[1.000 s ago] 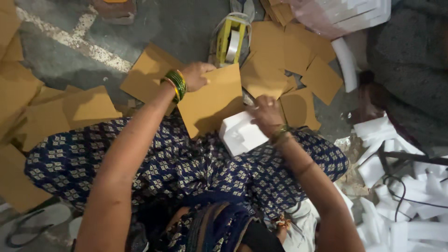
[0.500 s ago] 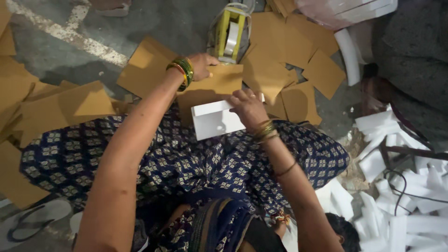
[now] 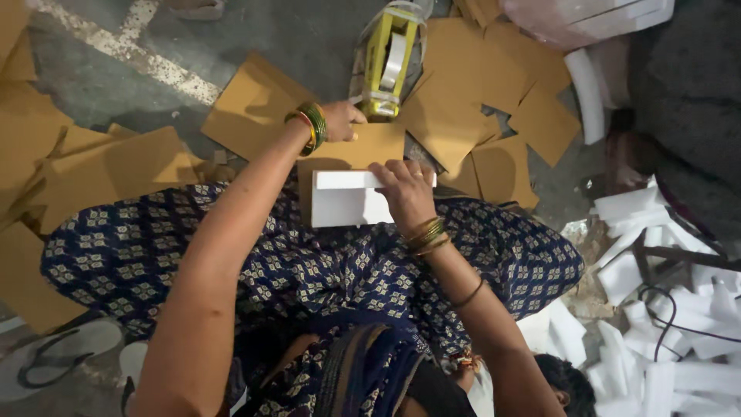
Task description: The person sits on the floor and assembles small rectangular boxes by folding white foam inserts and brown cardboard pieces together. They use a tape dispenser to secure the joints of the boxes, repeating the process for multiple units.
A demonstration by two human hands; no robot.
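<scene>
Concrete floor (image 3: pixel 100 69) beneath. My right hand (image 3: pixel 405 193) presses the white box (image 3: pixel 347 201); my left hand (image 3: pixel 340 122), above it, fingers curled, reaches the tape dispenser (image 3: pixel 386 66). Box may slide off its cardboard sheet (image 3: pixel 351 150) if pressure eases.

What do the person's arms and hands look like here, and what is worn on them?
Both arms are bare, with no sleeves showing. The left hand has a stack of green and gold bangles at the wrist. The right hand has thin gold bangles at the wrist, a ring on one finger, and a dark thread band further up the forearm.
</scene>
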